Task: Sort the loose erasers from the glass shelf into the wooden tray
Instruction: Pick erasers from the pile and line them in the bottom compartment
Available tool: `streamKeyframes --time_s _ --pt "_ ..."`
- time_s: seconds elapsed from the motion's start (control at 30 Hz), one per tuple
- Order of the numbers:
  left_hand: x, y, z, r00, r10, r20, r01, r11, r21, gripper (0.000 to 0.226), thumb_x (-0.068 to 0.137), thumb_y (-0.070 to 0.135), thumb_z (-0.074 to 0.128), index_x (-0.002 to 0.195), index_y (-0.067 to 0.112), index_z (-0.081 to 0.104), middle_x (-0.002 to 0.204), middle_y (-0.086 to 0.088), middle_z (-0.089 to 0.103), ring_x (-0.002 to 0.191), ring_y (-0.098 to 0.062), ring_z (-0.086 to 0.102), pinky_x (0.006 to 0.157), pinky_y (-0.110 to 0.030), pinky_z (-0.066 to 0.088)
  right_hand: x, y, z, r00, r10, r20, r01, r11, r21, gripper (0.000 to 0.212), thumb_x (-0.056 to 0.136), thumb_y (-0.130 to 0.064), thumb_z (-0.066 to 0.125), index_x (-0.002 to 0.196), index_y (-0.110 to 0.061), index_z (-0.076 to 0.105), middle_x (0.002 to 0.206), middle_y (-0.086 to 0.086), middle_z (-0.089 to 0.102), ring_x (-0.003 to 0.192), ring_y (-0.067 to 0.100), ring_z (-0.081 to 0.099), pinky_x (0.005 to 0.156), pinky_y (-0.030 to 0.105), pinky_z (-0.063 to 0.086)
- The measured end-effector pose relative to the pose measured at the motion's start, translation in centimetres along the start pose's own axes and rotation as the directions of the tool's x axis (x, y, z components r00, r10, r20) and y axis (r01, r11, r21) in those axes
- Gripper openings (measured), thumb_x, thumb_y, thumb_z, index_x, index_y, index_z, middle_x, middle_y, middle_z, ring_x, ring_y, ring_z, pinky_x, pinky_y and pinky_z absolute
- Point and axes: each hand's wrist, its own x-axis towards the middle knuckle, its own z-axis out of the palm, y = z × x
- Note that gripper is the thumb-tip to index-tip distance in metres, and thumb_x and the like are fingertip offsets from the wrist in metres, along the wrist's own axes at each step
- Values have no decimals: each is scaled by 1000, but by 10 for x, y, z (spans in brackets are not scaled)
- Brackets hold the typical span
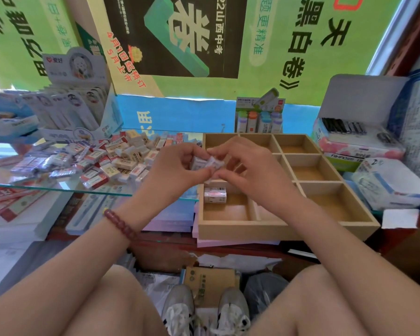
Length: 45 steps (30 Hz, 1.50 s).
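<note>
A pile of loose erasers [112, 161] in white, cream and red wrappers lies on the glass shelf [58, 187] at the left. The wooden tray [289, 229] with several compartments sits at the right, on a stack of pastel pads. One wrapped eraser [215, 195] lies in the tray's front left compartment. Above the tray's left side, my left hand [177, 173] and my right hand [243, 170] meet and together pinch small white wrapped erasers [207, 163] between their fingertips.
A display box of carded items [78, 105] stands behind the pile. Correction tape packs [260, 117] stand behind the tray. Boxes of stationery [364, 141] crowd the right side. Books and a pen box lie under the glass. My knees and shoes are below.
</note>
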Motion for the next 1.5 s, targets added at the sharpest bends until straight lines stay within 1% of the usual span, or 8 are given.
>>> streamKeyframes --time_s 0.2,0.33,0.43,0.63,0.8,1.07,1.37,1.5 --pt "-8 1 -8 983 -152 103 181 897 -404 30 69 3 72 96 16 67 84 -4 72 84 -16 68 84 -31 56 -2 -4 0 988 140 -67 -118 958 261 29 78 -9 74 90 -32 61 88 -10 55 76 3 56 68 16 51" --pt "-6 -1 -10 970 -215 114 238 749 -618 34 75 -12 60 101 10 63 90 -4 73 88 -17 69 80 -26 56 -1 -6 -3 951 307 47 -278 773 570 23 85 0 65 91 -22 61 91 15 58 68 10 64 65 21 57" --pt "-5 -2 -9 963 -256 91 240 650 -721 10 80 -5 57 85 4 58 92 -12 69 82 -18 71 74 -25 58 0 -3 -2 915 379 138 -368 644 670 16 88 -3 62 91 -18 57 93 12 61 68 6 65 66 22 57" --pt "1 -9 -5 968 -249 -10 191 767 -612 10 91 7 55 94 16 57 93 2 65 87 -11 68 79 -22 55 0 4 2 830 499 252 -481 408 776 12 85 -8 66 93 -13 59 87 2 69 79 15 68 80 29 57" --pt "0 -11 -3 986 -147 -75 105 908 -406 24 92 11 56 102 30 66 102 5 62 92 -1 58 79 -15 46 0 2 4 837 444 320 -483 325 813 24 85 -8 64 109 -14 64 80 -4 69 67 9 51 62 18 46" --pt "-3 -2 3 980 -159 -121 103 920 -377 17 90 5 57 99 17 64 100 -9 59 82 -9 67 65 -19 56 -2 1 5 843 384 376 -511 359 781 24 88 -6 62 111 -11 64 77 0 69 64 8 57 62 17 53" --pt "-4 -2 11 968 -251 31 217 763 -609 8 95 6 48 93 12 52 103 -10 56 94 -16 63 80 -30 57 -2 5 7 819 454 350 -542 416 730 31 82 -9 71 113 -9 66 79 3 65 61 9 56 55 18 48" --pt "-4 -5 13 983 -177 -40 135 861 -491 17 86 4 61 95 15 52 96 -1 55 91 -13 62 77 -25 57 -3 4 8 821 449 353 -550 453 702 31 82 -14 72 113 -11 65 78 -1 64 64 8 58 58 19 49"
